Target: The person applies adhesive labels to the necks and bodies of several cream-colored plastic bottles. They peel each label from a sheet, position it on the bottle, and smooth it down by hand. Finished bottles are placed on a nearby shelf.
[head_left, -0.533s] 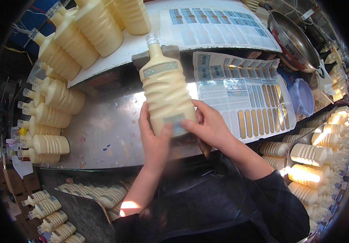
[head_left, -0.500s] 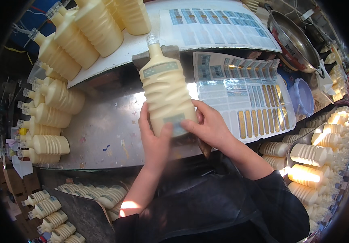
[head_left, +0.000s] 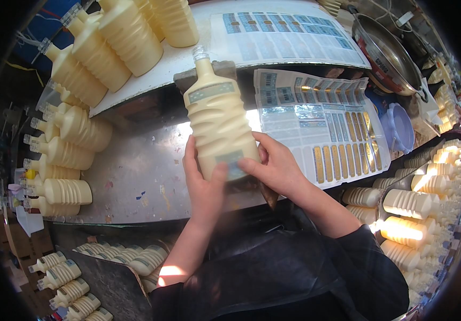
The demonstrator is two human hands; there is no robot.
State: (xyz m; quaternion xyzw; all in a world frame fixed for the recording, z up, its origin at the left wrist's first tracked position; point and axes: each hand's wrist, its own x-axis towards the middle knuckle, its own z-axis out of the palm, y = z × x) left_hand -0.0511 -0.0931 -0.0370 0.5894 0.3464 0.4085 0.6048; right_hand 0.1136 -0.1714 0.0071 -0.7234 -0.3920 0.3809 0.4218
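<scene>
A cream-coloured ribbed bottle (head_left: 221,120) with a clear threaded neck lies between my two hands, its neck pointing away from me. Its shoulder carries a blue-grey label band (head_left: 211,92), and near its base sits a small blue label (head_left: 230,160). My left hand (head_left: 205,179) wraps the lower left side, the thumb on the small label's left part. From the right, my right hand (head_left: 276,166) grips the base, its thumb pressing on the label's right part. Behind the bottle's shoulder is a dark, worn block (head_left: 224,68). Fingers under the bottle are hidden.
Label sheets (head_left: 321,128) lie right of the bottle, with another sheet (head_left: 289,35) on the raised white shelf (head_left: 134,88). Similar bottles (head_left: 67,125) line the left side; several more stack at right (head_left: 410,204). A pan (head_left: 388,51) and a purple basin (head_left: 400,128) stand at far right.
Almost nothing differs. Both hands keep the same hold on the bottle, thumbs on the small label; bottle and hands have shifted only very slightly.
</scene>
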